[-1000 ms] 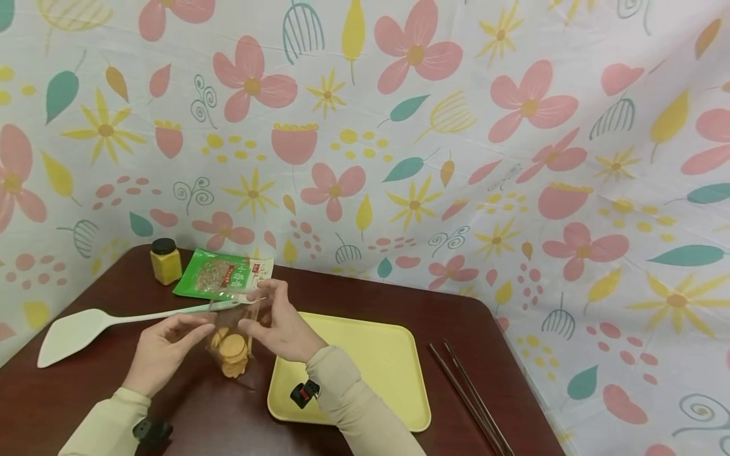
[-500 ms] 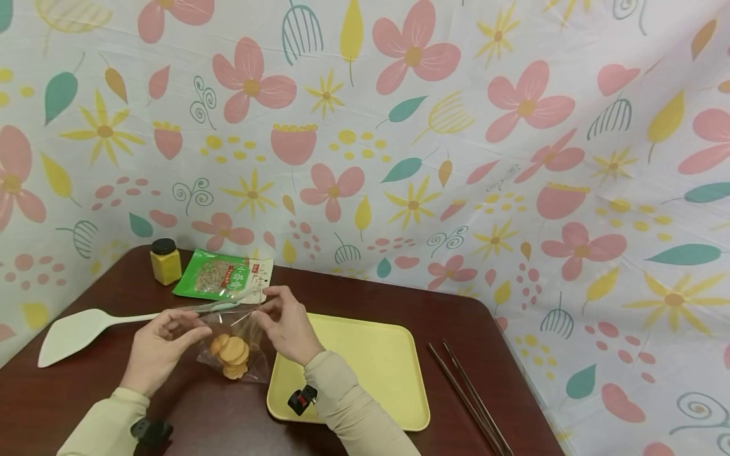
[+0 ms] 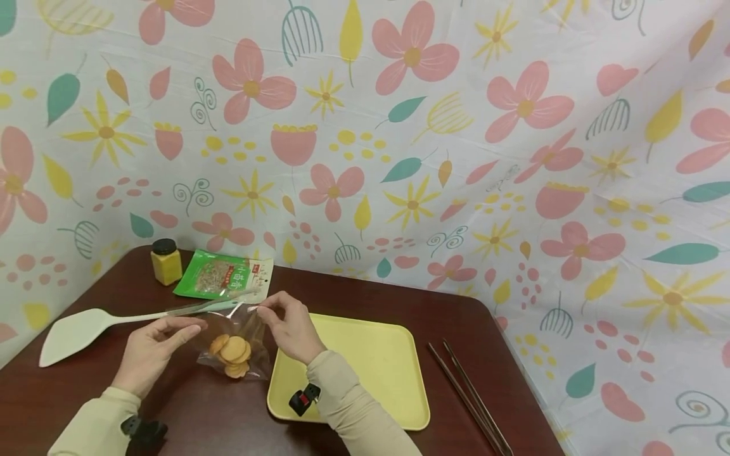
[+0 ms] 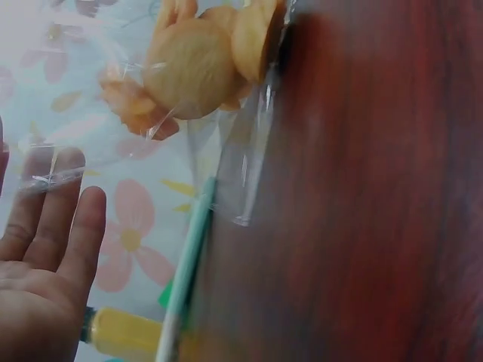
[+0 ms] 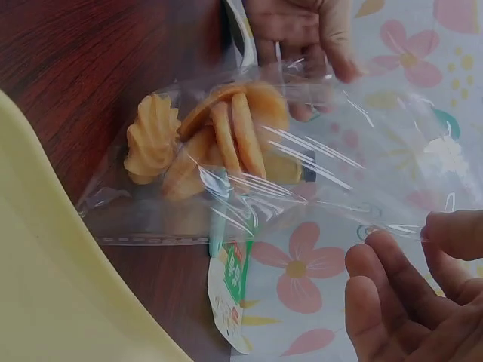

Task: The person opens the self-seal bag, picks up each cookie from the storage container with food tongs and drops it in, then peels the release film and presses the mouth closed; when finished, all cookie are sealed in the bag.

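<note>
A clear plastic bag (image 3: 259,366) holding several golden cookies (image 3: 234,349) hangs between my two hands over the dark table. On the bag's left edge, the thumb and index finger of my left hand (image 3: 145,351) pinch the film. My right hand (image 3: 293,326) pinches the opposite edge near the top, as the right wrist view also shows. Inside the bag (image 5: 339,170), a ridged swirl cookie (image 5: 151,139) lies beside flat round cookies (image 5: 245,136). In the left wrist view, other fingers (image 4: 83,226) of the left hand extend behind the film.
A pale yellow tray (image 3: 393,380) lies right of the bag, with two long metal rods (image 3: 470,399) beyond it. Behind the bag are a white spatula (image 3: 74,335), a green packet (image 3: 217,275) and a yellow jar (image 3: 166,263) with a black lid.
The bag has turned and spread so its front shows more widely. My right hand has shifted slightly right and down; the left hand has moved slightly left.
</note>
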`<state>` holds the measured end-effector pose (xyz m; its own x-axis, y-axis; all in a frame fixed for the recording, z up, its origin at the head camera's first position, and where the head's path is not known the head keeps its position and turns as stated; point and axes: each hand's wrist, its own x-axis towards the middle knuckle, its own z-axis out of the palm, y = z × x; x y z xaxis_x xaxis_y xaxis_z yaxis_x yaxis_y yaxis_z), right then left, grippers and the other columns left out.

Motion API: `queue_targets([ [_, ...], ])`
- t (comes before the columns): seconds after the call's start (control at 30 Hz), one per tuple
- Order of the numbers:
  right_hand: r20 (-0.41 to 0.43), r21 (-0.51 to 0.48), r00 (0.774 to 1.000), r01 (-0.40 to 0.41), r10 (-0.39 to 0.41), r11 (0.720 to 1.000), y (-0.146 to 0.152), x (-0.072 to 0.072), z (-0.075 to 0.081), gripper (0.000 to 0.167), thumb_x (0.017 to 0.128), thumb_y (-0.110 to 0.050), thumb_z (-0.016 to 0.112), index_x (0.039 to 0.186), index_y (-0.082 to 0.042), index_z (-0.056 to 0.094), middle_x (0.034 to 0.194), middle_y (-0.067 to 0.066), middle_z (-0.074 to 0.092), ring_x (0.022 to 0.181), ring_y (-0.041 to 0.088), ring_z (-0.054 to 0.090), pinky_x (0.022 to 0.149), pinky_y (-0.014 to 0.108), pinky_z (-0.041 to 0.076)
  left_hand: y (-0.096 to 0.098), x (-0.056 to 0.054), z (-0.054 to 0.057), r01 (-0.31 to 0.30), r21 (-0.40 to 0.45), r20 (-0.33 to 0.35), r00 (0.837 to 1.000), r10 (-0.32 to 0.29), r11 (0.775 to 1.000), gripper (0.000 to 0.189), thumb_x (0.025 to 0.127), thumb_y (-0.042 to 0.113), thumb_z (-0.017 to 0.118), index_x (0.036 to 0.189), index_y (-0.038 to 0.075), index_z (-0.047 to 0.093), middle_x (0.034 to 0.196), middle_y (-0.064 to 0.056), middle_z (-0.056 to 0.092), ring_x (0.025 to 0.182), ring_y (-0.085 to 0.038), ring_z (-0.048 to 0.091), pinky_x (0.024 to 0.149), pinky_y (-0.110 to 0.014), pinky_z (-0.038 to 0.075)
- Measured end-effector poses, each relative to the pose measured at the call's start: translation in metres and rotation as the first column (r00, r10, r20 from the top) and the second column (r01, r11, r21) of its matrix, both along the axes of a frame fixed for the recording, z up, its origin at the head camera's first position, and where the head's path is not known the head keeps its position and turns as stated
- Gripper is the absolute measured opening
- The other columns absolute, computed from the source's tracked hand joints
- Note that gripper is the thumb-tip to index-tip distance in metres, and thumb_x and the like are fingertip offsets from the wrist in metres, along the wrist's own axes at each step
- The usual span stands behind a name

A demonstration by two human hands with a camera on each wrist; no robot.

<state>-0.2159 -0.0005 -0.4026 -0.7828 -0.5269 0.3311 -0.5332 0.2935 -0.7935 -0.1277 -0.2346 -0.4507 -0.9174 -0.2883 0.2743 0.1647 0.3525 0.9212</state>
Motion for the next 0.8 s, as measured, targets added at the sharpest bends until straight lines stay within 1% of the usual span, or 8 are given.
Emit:
queue_targets([
  [0.1, -0.003, 0.020, 1.000, -0.010, 0.010, 1.000, 0.002, 0.000, 0.001, 0.013, 0.102, -0.023, 0.054, 0.100, -0.013, 0.062, 0.090, -0.005, 0.062, 0.077, 0.003, 0.058, 0.070, 0.020, 0.049, -0.001, 0.002, 0.007, 0.005, -0.015, -0.020, 1.000, -0.006, 1.000, 0.029, 0.092, 0.028, 0.070, 0.106, 0.002, 0.073, 0.101, 0.007, 0.073, 0.098, 0.009, 0.059, 0.077, -0.011, 0.047],
  [0.2, -0.006, 0.025, 1.000, -0.004, 0.004, 1.000, 0.003, 0.001, 0.004, 0.012, 0.102, -0.023, 0.054, 0.099, -0.014, 0.061, 0.091, -0.005, 0.061, 0.075, 0.005, 0.054, 0.068, 0.020, 0.046, -0.001, 0.005, 0.018, -0.011, -0.020, -0.071, 0.997, 0.010, 1.000, 0.025, 0.091, 0.022, 0.071, 0.104, 0.001, 0.073, 0.098, 0.007, 0.074, 0.095, 0.006, 0.062, 0.076, -0.012, 0.048],
  [0.37, -0.012, 0.006, 1.000, -0.012, 0.013, 1.000, 0.004, 0.002, 0.007, 0.011, 0.102, -0.022, 0.053, 0.101, -0.014, 0.060, 0.093, -0.004, 0.060, 0.075, 0.007, 0.050, 0.067, 0.021, 0.044, 0.004, 0.010, 0.040, -0.054, -0.066, -0.159, 0.986, 0.043, 0.996, 0.014, 0.085, 0.014, 0.077, 0.095, 0.005, 0.075, 0.087, 0.009, 0.074, 0.077, -0.001, 0.064, 0.062, -0.016, 0.047],
  [0.47, -0.013, 0.005, 1.000, -0.023, 0.023, 1.000, 0.004, 0.000, 0.006, 0.011, 0.102, -0.022, 0.054, 0.101, -0.013, 0.060, 0.094, -0.003, 0.061, 0.078, 0.007, 0.052, 0.068, 0.021, 0.044, 0.004, 0.009, 0.048, -0.045, -0.067, -0.194, 0.980, 0.031, 0.997, 0.011, 0.085, 0.010, 0.077, 0.094, 0.005, 0.074, 0.083, 0.006, 0.074, 0.072, -0.004, 0.066, 0.060, -0.017, 0.049],
  [0.53, 0.001, 0.007, 1.000, -0.025, 0.025, 1.000, 0.004, -0.002, 0.005, 0.011, 0.102, -0.022, 0.054, 0.101, -0.013, 0.061, 0.097, -0.004, 0.062, 0.082, 0.006, 0.054, 0.071, 0.021, 0.045, 0.002, 0.008, 0.048, -0.026, -0.046, -0.194, 0.981, 0.017, 0.999, 0.012, 0.086, 0.009, 0.075, 0.096, 0.002, 0.073, 0.084, 0.002, 0.075, 0.073, -0.005, 0.068, 0.063, -0.018, 0.052],
  [0.6, 0.021, 0.006, 0.999, -0.039, 0.039, 0.999, 0.004, -0.003, 0.002, 0.013, 0.102, -0.023, 0.054, 0.101, -0.013, 0.062, 0.099, -0.004, 0.063, 0.086, 0.006, 0.056, 0.073, 0.021, 0.047, 0.001, 0.007, 0.044, 0.013, -0.017, -0.170, 0.985, -0.016, 1.000, 0.016, 0.089, 0.009, 0.072, 0.101, -0.001, 0.072, 0.087, -0.001, 0.075, 0.079, -0.008, 0.071, 0.067, -0.020, 0.055],
  [0.7, 0.043, 0.002, 0.997, -0.063, 0.063, 0.998, 0.005, -0.003, -0.001, 0.015, 0.103, -0.023, 0.053, 0.101, -0.011, 0.062, 0.102, 0.000, 0.066, 0.089, 0.007, 0.060, 0.075, 0.022, 0.049, -0.002, 0.007, 0.034, 0.064, 0.021, -0.101, 0.993, -0.062, 0.998, 0.026, 0.092, 0.016, 0.069, 0.111, -0.002, 0.069, 0.094, -0.002, 0.075, 0.085, -0.009, 0.071, 0.072, -0.019, 0.055],
  [0.8, 0.061, -0.021, 0.995, -0.074, 0.075, 0.997, 0.005, -0.004, -0.005, 0.017, 0.103, -0.021, 0.051, 0.102, -0.007, 0.061, 0.102, 0.005, 0.068, 0.089, 0.010, 0.064, 0.073, 0.022, 0.050, -0.004, 0.007, 0.024, 0.096, 0.029, -0.031, 0.995, -0.095, 0.995, 0.036, 0.093, 0.023, 0.068, 0.123, 0.003, 0.064, 0.106, -0.001, 0.073, 0.094, -0.004, 0.068, 0.076, -0.016, 0.052],
])
